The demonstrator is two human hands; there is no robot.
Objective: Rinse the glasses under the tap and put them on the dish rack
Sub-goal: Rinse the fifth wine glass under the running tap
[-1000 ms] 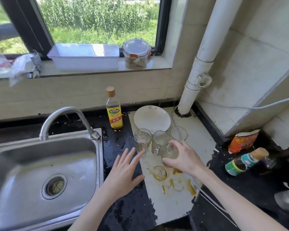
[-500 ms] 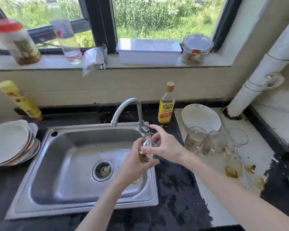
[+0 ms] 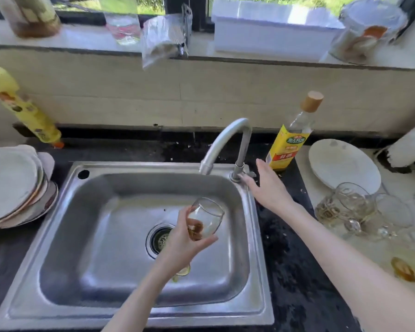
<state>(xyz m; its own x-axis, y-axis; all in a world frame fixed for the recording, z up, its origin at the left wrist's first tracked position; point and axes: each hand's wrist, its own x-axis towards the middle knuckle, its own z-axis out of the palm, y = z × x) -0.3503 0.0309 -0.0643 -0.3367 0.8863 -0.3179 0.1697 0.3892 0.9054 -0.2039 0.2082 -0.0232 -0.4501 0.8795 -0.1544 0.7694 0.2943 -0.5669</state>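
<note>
My left hand (image 3: 181, 245) grips a clear stemmed glass (image 3: 207, 218) with brown residue inside, tilted over the steel sink (image 3: 86, 236) near the drain (image 3: 159, 239). My right hand (image 3: 267, 188) reaches with straight fingers to the base of the tap (image 3: 228, 142), its fingertips at the small tap handle (image 3: 248, 174). No water runs from the spout. Several more dirty glasses (image 3: 347, 207) stand on the white counter (image 3: 369, 240) to the right of the sink.
A yellow-labelled bottle (image 3: 290, 140) stands just right of the tap. A white plate (image 3: 340, 164) lies behind the glasses. Stacked plates (image 3: 12, 183) sit left of the sink beside a yellow bottle (image 3: 22, 109). Jars and a white box (image 3: 273, 32) line the windowsill.
The glass passed from both hands to my left hand alone and dropped lower over the sink. My right hand let go and moved right to the tap base.
</note>
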